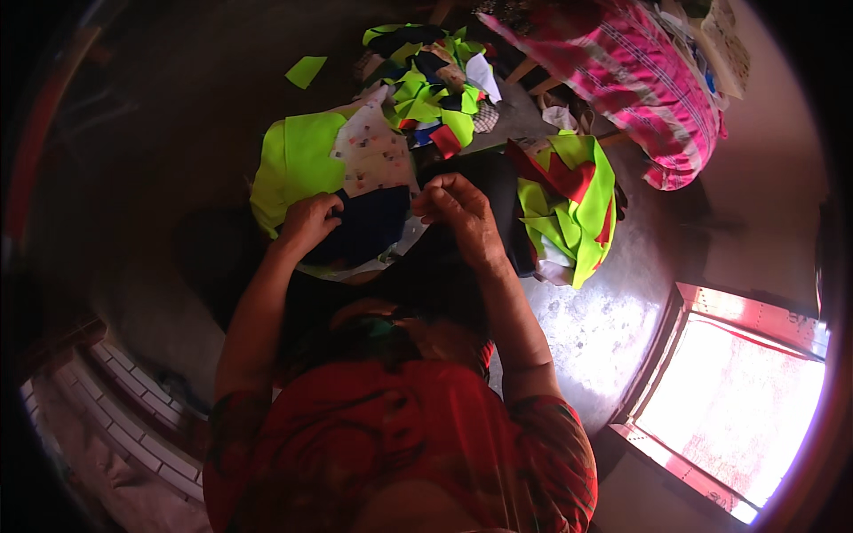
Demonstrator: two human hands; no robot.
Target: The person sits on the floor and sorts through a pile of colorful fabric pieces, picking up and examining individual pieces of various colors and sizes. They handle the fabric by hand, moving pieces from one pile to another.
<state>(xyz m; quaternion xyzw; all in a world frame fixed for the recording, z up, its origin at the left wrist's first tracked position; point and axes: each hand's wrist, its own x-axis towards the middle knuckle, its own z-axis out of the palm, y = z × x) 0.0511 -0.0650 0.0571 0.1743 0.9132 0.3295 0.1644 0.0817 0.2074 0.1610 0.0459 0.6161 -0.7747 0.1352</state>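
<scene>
Across my lap lies a patchwork cloth with a bright yellow-green piece (298, 160), a pale patterned piece (369, 151) and a dark navy piece (369, 226). My left hand (311, 222) rests at its left side, fingers curled onto the edge of the navy piece. Just off the right edge of the cloth, my right hand (458, 213) is raised with thumb and fingertips pinched together. Whatever sits in that pinch is too small to make out.
A heap of cloth scraps (435, 84) lies on the floor ahead, with one loose green scrap (306, 71) to its left. Right of my knee is a pile of green and red cloth (569, 195). Pink checked fabric (644, 89) drapes beyond it. A bright doorway (733, 400) stands at right.
</scene>
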